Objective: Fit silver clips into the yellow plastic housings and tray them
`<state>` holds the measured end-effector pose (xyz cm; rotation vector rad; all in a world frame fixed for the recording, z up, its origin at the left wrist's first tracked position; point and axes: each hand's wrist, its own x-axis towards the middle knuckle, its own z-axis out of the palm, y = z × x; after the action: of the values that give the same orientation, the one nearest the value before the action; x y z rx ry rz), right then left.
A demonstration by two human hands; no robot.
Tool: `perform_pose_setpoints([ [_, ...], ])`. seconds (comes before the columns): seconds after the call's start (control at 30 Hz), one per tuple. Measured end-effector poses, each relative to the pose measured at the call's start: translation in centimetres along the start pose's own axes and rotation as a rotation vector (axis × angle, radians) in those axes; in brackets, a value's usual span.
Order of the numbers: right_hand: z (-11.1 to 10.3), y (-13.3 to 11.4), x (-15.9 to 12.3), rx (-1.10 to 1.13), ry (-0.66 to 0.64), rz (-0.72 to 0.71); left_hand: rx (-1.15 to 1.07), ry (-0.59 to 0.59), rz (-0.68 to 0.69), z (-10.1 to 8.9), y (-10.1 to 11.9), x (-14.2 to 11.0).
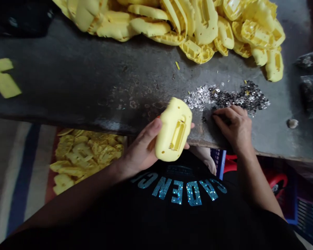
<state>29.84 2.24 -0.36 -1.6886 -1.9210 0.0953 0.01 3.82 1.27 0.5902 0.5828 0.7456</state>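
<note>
My left hand (pixel 143 147) grips a pale yellow plastic housing (pixel 173 130) with a rectangular slot in its face, held at the near edge of the dark worktable (pixel 94 83). My right hand (pixel 234 126) rests on the table just right of it, fingers curled and pressed down at the near edge of a scatter of small shiny metal parts (pixel 226 97). What its fingertips pinch is too small to make out.
A big heap of the same yellow housings (pixel 198 24) fills the table's far side. Below the table on the left stands a bin of yellow parts (pixel 83 152). Yellow flat pieces (pixel 3 78) lie far left; dark bags (pixel 311 83) sit at right.
</note>
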Motion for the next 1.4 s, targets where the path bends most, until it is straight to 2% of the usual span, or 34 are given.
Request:
perform_pose_setpoints([
  [0.13,-2.9,-3.4,-0.2,0.334,-0.048,-0.087,-0.038,-0.114,-0.216,0.6,-0.5,0.7],
  [0.23,-4.8,-5.6,0.0,0.441,-0.116,-0.167,-0.069,-0.157,-0.278,1.2,-0.9,0.8],
  [0.4,-5.4,-6.7,0.2,0.404,-0.184,-0.249,-0.126,-0.192,-0.303,1.8,-1.2,0.3],
  [0.53,-5.4,-6.6,-0.2,0.336,-0.199,-0.313,-0.084,-0.173,-0.297,2.0,-1.3,0.0],
  [0.7,-5.9,-6.9,-0.3,0.239,-0.172,-0.410,-0.081,-0.185,-0.286,2.3,-1.4,-0.1],
  [0.9,-6.6,-7.8,0.0,0.086,-0.211,-0.492,-0.088,-0.218,-0.287,2.4,-1.5,-0.3],
  [1.17,-6.4,-8.3,-0.1,0.082,-0.183,-0.504,-0.114,-0.212,-0.313,2.1,-1.9,-0.3],
  [1.27,-6.3,-8.4,-0.9,0.148,-0.138,-0.423,-0.134,-0.207,-0.313,2.2,-1.8,-0.3],
  [1.4,-5.6,-7.5,-1.7,0.272,-0.012,-0.230,-0.120,-0.169,-0.281,2.7,-1.7,-0.3],
])
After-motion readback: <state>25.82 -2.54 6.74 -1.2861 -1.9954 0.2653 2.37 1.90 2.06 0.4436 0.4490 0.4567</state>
